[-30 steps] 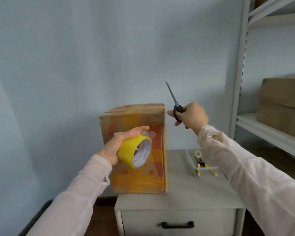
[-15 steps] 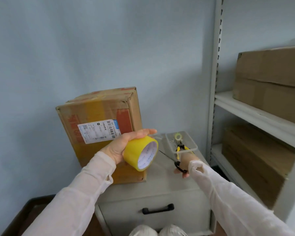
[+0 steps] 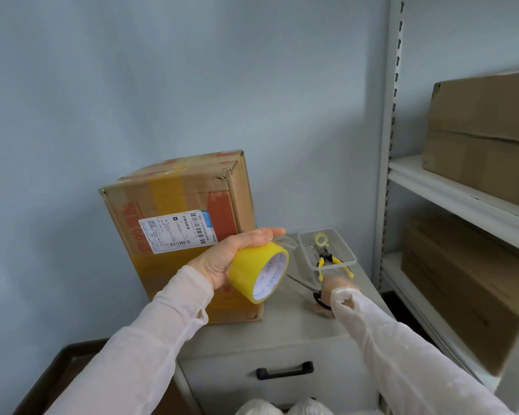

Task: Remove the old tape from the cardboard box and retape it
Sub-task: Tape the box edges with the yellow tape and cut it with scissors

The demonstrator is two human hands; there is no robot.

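With the cardboard box (image 3: 186, 235) standing upright on the cabinet (image 3: 282, 327) just behind the left hand (image 3: 222, 262), which grips the yellow tape roll (image 3: 259, 272), the right hand (image 3: 331, 284) holding the scissors (image 3: 303, 284) low on the cabinet top should, I judge, lay them flat, blade kept off the roll.

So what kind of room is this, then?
Probably a storeroom or packing corner: metal shelving holding plain cardboard boxes, and a taped parcel with a shipping label on a drawer cabinet.

Matt, creased cardboard box (image 3: 174, 205) – glossy yellow tape across it; tape roll (image 3: 256, 272) shiny plastic film; clear plastic tray (image 3: 345, 250); smooth painted-metal shelving (image 3: 385, 145).
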